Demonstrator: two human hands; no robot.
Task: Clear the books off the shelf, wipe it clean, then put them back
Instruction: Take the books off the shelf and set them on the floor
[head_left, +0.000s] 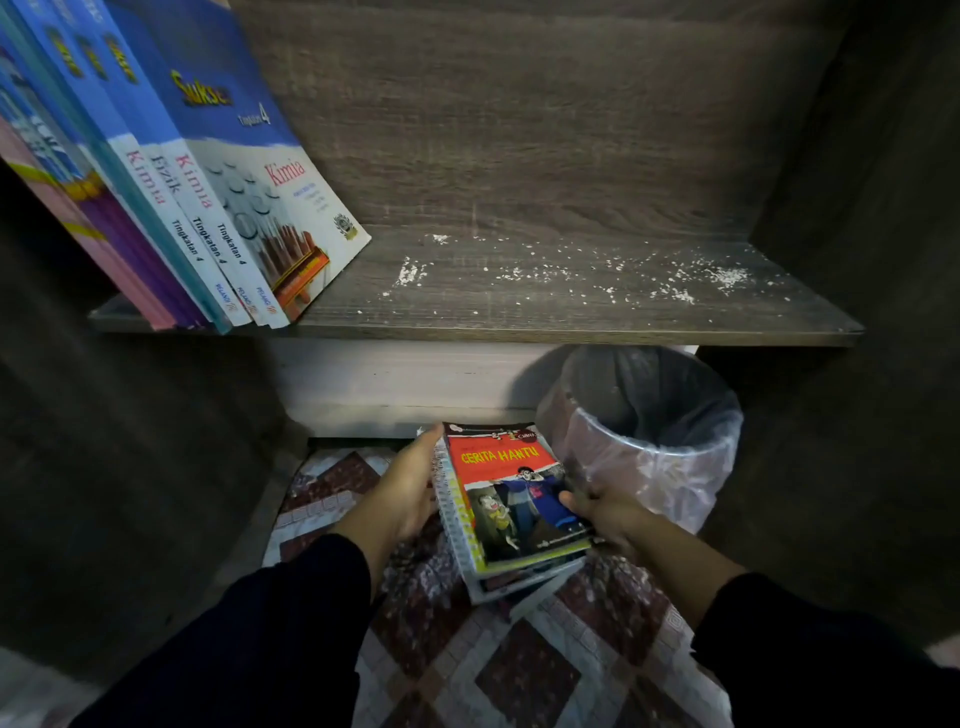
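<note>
Both hands hold a small stack of books (511, 512) below the shelf (571, 291), over the patterned floor (519, 670). Left hand (410, 493) lies flat along the stack's left edge, fingers straight; right hand (602, 512) grips the right edge, thumb on the red comic cover. Textbooks (208, 208) lean at shelf's left end; white specks cover the bare part. Lined bin (654, 436) just beside the stack.

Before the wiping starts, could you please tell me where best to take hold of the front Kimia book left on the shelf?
Probably by its spine near the lower front corner, coming from the right. The Kimia book leans left against the others, its cover facing the bare, speckled shelf, so only that side is free.
</note>
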